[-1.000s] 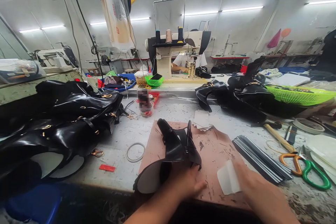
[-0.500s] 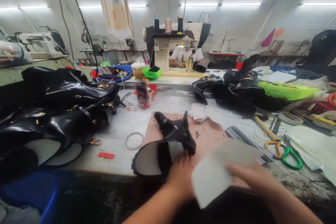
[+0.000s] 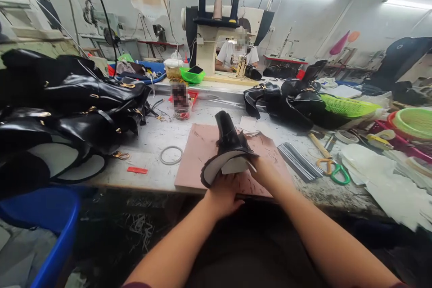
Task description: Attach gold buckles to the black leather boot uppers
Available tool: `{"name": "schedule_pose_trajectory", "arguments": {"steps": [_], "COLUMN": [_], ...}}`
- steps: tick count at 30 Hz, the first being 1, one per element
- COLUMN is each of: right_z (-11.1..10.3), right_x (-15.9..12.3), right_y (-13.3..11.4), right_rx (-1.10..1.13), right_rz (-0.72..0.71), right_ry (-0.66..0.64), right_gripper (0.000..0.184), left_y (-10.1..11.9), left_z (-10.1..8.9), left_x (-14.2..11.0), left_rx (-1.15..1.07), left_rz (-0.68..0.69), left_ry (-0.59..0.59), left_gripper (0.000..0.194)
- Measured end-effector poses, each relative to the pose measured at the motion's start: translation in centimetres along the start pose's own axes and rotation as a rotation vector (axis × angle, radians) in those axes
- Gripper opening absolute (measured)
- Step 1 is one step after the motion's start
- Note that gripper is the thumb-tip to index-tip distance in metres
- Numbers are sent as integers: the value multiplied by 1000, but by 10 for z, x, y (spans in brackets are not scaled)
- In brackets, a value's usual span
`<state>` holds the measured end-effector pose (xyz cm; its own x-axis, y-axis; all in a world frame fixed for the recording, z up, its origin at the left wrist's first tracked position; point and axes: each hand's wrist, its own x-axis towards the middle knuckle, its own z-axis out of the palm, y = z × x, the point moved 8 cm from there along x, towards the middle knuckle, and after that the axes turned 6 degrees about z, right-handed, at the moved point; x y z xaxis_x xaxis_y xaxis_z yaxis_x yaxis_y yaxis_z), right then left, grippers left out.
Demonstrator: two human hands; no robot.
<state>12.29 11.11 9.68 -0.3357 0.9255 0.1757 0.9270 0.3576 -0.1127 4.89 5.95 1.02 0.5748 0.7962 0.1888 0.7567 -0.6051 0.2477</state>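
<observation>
A black leather boot upper (image 3: 227,137) with a pale lining stands folded over the pinkish-brown mat (image 3: 191,162) in front of me. A pale, stiff-looking sheet piece (image 3: 235,166) lies within the curve of its near edge. My left hand (image 3: 222,195) grips the near, lower edge of the upper; its fingertips are partly hidden there. My right hand (image 3: 266,173) is closed at the right end of the pale piece, touching the upper's edge, most of its fingers out of sight behind the leather.
Black leather uppers (image 3: 77,144) pile up at left, with others (image 3: 286,99) at back right. Scissors (image 3: 339,173), a hammer (image 3: 319,146) and a striped strip stack (image 3: 300,162) lie right. A sewing machine (image 3: 207,54) stands ahead, a person (image 3: 236,54) behind it. A blue bin (image 3: 64,234) is lower left.
My right hand has brought the pale piece left to the upper. The upper has been lifted, turned and bent into a curve. The camera view has tilted down.
</observation>
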Motion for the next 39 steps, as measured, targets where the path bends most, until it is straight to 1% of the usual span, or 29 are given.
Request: {"name": "schedule_pose_trajectory", "arguments": {"steps": [3, 4, 6, 9, 11, 13, 16, 18, 24, 32, 34, 39], "right_z": [0, 1, 3, 4, 7, 12, 17, 17, 16, 33, 33, 24], "right_x": [-2, -2, 0, 4, 7, 11, 14, 15, 12, 11, 10, 5], "right_y": [2, 1, -1, -1, 2, 6, 9, 7, -3, 3, 2, -9], "right_rx": [-21, -27, -35, -48, -63, -82, -109, -123, -151, -154, -151, -116], "right_rz": [46, 53, 59, 66, 72, 84, 100, 89, 38, 77, 86, 60], "right_ry": [6, 4, -4, -23, -37, -52, -62, -54, -38, -51, -47, -42], "right_gripper": [39, 39, 38, 36, 35, 37, 43, 42, 35, 33, 32, 39], "left_y": [0, 1, 2, -3, -8, -12, -18, -20, -20, -20, -21, -20], "left_z": [-2, -3, -4, -3, -1, 1, 2, 2, 2, 3, 3, -4], "left_x": [-7, -9, -11, -9, -6, -2, 1, 1, -1, 2, 2, 4], "left_rx": [-2, 6, 29, 65, 62, 33, -1, -8, -10, 47, 38, 26], "left_rz": [87, 113, 120, 8, -91, -162, -217, -238, -228, -258, -258, -240], "left_ry": [79, 113, 161, 174, 164, 147, 132, 139, 114, 48, 32, 3], "left_gripper": [46, 43, 46, 62, 67, 70, 68, 67, 68, 66, 66, 63]}}
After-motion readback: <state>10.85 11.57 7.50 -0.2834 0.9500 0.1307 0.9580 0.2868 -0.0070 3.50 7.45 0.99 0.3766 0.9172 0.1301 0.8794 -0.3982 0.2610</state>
